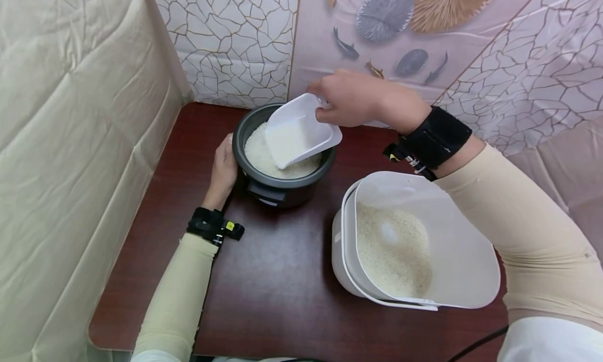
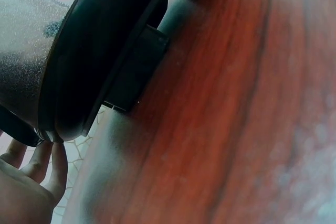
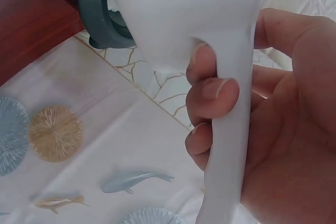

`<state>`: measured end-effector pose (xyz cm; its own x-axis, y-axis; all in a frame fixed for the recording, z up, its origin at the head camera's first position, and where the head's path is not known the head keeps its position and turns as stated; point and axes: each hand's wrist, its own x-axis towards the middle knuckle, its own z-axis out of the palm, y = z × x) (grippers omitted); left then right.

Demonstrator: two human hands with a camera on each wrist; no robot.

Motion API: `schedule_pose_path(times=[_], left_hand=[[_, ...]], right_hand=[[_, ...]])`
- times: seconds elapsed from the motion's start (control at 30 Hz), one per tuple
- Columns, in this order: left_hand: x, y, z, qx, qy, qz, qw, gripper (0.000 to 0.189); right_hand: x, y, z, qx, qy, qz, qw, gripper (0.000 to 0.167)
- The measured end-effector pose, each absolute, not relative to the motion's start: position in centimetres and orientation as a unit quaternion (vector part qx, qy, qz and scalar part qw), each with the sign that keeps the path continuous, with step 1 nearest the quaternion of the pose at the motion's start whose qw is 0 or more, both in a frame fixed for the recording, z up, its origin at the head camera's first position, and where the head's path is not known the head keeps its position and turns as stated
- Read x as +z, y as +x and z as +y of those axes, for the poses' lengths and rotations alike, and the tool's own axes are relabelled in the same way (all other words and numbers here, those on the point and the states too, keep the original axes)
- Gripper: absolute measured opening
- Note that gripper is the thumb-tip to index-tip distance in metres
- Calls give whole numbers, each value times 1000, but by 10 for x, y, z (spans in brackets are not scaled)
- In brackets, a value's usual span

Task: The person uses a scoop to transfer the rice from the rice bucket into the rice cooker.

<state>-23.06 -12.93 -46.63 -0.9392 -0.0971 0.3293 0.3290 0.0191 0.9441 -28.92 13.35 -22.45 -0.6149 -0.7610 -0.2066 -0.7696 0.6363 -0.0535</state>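
My right hand (image 1: 350,100) grips the handle of a white scoop (image 3: 231,129), its fingers curled round it in the right wrist view. The scoop (image 1: 301,111) is tilted down over a dark rice cooker (image 1: 292,194), its front edge at the white rice (image 1: 256,150) inside. White rice also lies in the scoop. At the cooker's left side, my left hand (image 1: 225,166) touches the outer wall below the rim. In the left wrist view, the fingers (image 2: 59,171) look fairly straight, with their tips against the cooker's edge; the thumb is hidden.
A white rice bin (image 1: 452,262) with rice in it stands on the dark red table (image 1: 264,278) at right, under my right forearm. Patterned sheeting (image 1: 226,48) hangs behind the table, and a pale cloth wall (image 1: 85,142) is at left. A black cable (image 1: 478,343) runs at the lower right.
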Motion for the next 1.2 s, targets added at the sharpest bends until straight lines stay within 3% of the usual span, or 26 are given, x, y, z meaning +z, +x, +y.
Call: schedule_pose_path(times=[0.67, 0.97, 1.2], left_hand=[[-469, -232, -130, -703, -92, -687, 155, 38], [-469, -231, -128, -708, -97, -682, 157, 37], [-469, -232, -129, -705, -99, -685, 153, 37]], right_hand=[[-205, -285, 147, 83, -366, 921, 102, 50], [-205, -280, 152, 101, -364, 925, 48, 50], [-209, -263, 153, 130, -367, 921, -32, 40]])
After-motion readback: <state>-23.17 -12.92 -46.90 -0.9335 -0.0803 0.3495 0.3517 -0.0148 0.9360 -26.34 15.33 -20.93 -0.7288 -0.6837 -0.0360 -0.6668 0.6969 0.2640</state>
